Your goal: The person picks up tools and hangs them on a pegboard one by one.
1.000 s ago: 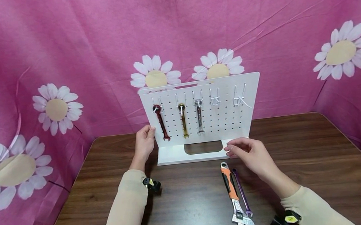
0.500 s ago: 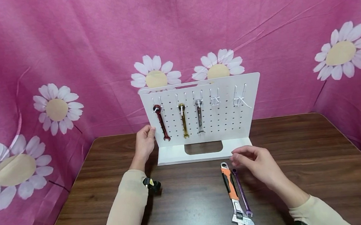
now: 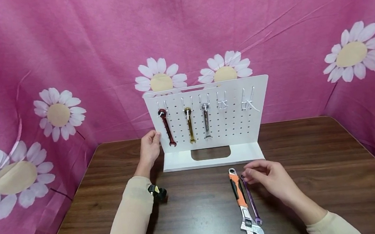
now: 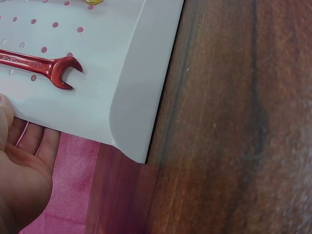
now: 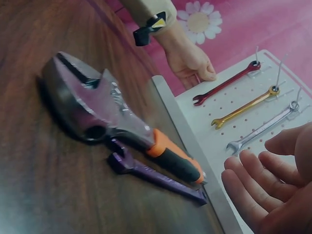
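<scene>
My left hand point(image 3: 150, 147) grips the left edge of a white pegboard stand point(image 3: 216, 129), thumb in front and fingers behind. Three combination wrenches hang from its hooks: a red wrench point(image 3: 167, 128), a gold wrench point(image 3: 190, 126) and a silver wrench point(image 3: 206, 122). On the table in front lies a purple combination wrench point(image 3: 252, 203), beside an adjustable wrench point(image 3: 239, 195) with an orange and black handle. My right hand point(image 3: 273, 180) is at the purple wrench's far end, fingertips overlapping its ring there. In the right wrist view its thumb and fingers are apart, holding nothing.
Two more hook sets, the middle hooks point(image 3: 222, 102) and the right hooks point(image 3: 249, 101), bear no tool. The stand's base point(image 3: 178, 161) lies on the brown wooden table point(image 3: 197, 207). A pink flowered cloth point(image 3: 178, 26) hangs behind and at both sides.
My right hand has drawn back from the stand's base toward me, down to the purple wrench's ring end. The left hand keeps its grip, and the tools have not moved.
</scene>
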